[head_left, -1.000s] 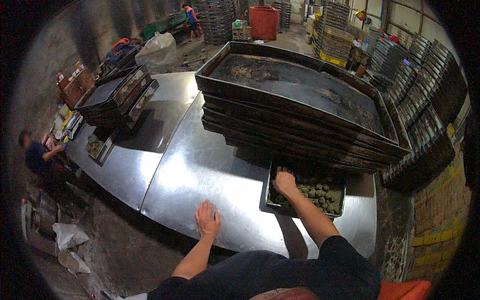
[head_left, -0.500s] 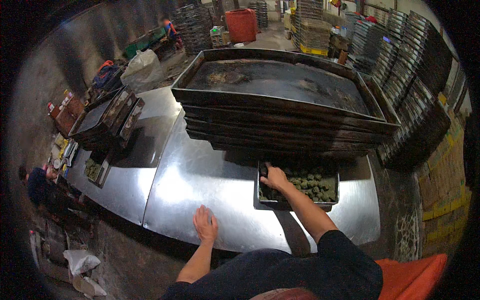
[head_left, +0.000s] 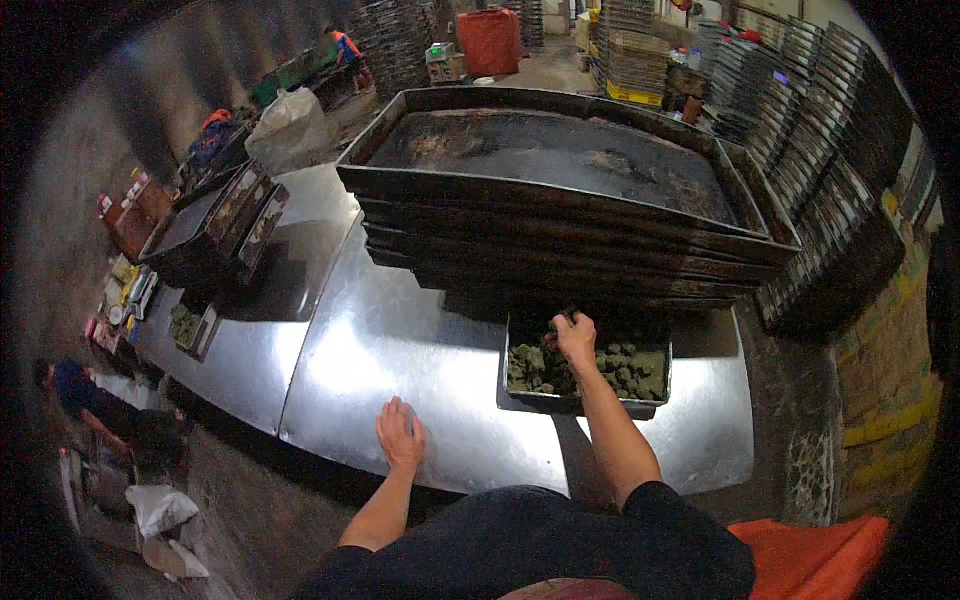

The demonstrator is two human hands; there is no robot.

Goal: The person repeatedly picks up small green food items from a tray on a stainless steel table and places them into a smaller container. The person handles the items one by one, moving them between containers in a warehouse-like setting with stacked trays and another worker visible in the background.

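On the bare metal tabletop (head_left: 345,395), near its front edge, my left hand (head_left: 400,433) lies flat with its fingers stretched out and nothing in it. Farther right, my right hand (head_left: 573,338) is over a deep metal tray (head_left: 545,401) of dark greenish-brown lumps (head_left: 632,374). Its fingers are curled closed around something dark, mostly hidden by the hand; what it is I cannot make out. Directly behind this tray rises a tall stack of large dark trays (head_left: 560,225), its top tray's floor stained.
Smaller dark trays (head_left: 205,235) are stacked at the table's left, beside another container of greenish lumps (head_left: 186,322). Tall tray stacks (head_left: 840,130) line the right side. A person (head_left: 90,400) bends at the left, another (head_left: 347,55) stands far back. Orange cloth (head_left: 810,555) lies behind my right arm.
My right hand has moved from the tray's left end toward its middle, uncovering lumps there. The left hand stays on the table. The person at the left shows more fully.
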